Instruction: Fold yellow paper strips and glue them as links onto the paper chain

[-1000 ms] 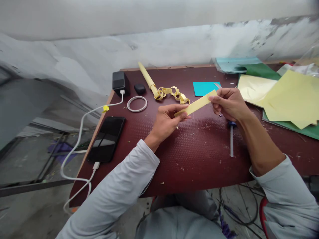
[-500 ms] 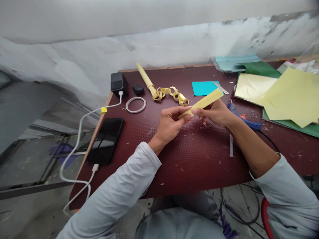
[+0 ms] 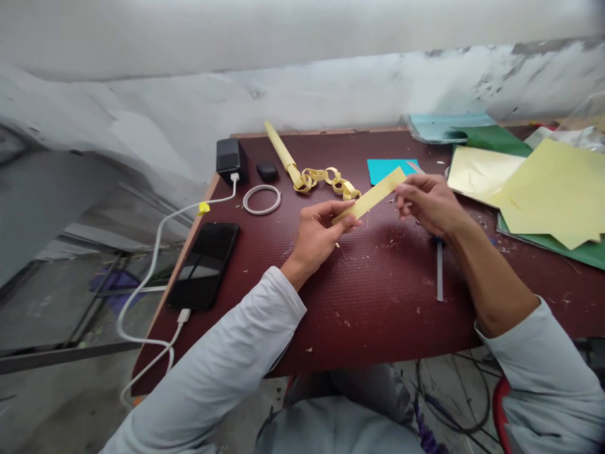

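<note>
My left hand (image 3: pixel 322 234) is closed, with thumb and fingers pinching the near end of a yellow paper strip (image 3: pixel 375 194). The strip slants up and to the right above the table. At its far end is my right hand (image 3: pixel 431 205), fingers curled together and their tips against the strip's edge, slightly blurred. Just behind the strip lies a yellow paper chain (image 3: pixel 326 176) of linked loops, joined to a rolled yellow paper tube (image 3: pixel 280 144). A blue-green card (image 3: pixel 385 170) is beyond the strip, with a blade (image 3: pixel 414 167) partly hidden by my right hand.
On the left are a black phone (image 3: pixel 204 268), a black charging block (image 3: pixel 230 157), a white cable (image 3: pixel 158 239), a tape-like ring (image 3: pixel 261 199) and a small black case (image 3: pixel 267 171). Yellow sheets (image 3: pixel 558 189) pile up at right. A thin translucent stick (image 3: pixel 440 272) lies below my right hand.
My right hand has moved right along the strip, away from my left hand, to the strip's far end. The strip now shows a flat face. My left hand keeps its grip.
</note>
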Demonstrator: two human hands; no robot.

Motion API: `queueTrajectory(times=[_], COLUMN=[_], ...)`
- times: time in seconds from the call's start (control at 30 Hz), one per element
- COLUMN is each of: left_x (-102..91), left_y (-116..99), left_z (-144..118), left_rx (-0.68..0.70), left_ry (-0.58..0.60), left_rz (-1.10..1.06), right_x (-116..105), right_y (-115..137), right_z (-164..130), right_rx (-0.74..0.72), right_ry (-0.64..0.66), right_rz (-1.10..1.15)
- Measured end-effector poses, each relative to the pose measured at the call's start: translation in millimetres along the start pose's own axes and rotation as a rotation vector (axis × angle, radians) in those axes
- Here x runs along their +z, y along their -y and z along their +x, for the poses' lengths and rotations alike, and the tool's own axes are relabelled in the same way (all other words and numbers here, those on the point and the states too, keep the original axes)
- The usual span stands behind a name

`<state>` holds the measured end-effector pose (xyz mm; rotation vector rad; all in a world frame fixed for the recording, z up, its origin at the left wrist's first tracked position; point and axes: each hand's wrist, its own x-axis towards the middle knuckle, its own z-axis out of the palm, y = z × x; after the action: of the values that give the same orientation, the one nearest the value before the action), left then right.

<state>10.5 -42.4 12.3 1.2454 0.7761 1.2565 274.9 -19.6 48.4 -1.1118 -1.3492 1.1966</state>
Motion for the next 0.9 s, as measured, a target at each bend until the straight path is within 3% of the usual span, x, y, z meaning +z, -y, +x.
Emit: queueTrajectory(times=[0.1,0.6,0.73,0.83,0.9], left_x=[6.2,5.9,7.6,-13.6,-45.1], left_y=[3,4,-5,-30,-53], left_z=[-3,-8,-14,-30,-48], left_rx=[-0.012,-0.122,-0.132,-0.089,0.017], left_ry=[0.012,0.097,0.084,0.047,0.006], left_rz=[0.001,0.030,0.081,0.274,0.538], right_x=[16,14,10,4,4], right_y=[-11,-15,-15,-13,-11], right_z=[-1,6,7,9,9], right_rx=[-0.010,-0.141,-0.166,-0.175,-0.162], right_ry=[0.107,-0.094,-0.146,-0.198,-0.191], right_rz=[-0.031,-0.078,-0.031,0.037,0.048])
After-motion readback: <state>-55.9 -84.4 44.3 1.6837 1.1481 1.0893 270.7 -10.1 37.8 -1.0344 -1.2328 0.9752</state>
